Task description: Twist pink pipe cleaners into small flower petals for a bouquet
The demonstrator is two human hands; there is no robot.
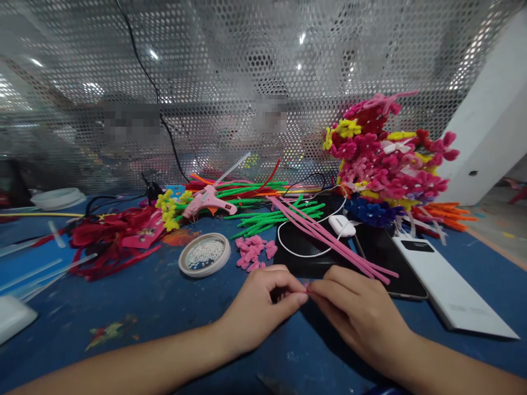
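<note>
My left hand point(261, 304) and my right hand point(362, 312) meet fingertip to fingertip low in the middle of the blue table point(156, 307). Both pinch a small pink pipe-cleaner piece point(307, 289) between thumb and fingers; most of it is hidden by the fingers. Just beyond my right hand lies a bundle of long pink pipe cleaners point(325, 236) across a black pad point(304, 249). A little heap of bent pink pieces point(253, 252) sits just past my left hand.
A round tin of white beads point(205, 254), a pink glue gun point(208, 202), green pipe cleaners point(267, 216) and red scraps point(111, 236) lie behind. A heap of finished flowers point(382, 164) stands at right, near a phone point(387, 258) and white slab point(448, 285). Perforated metal screen behind.
</note>
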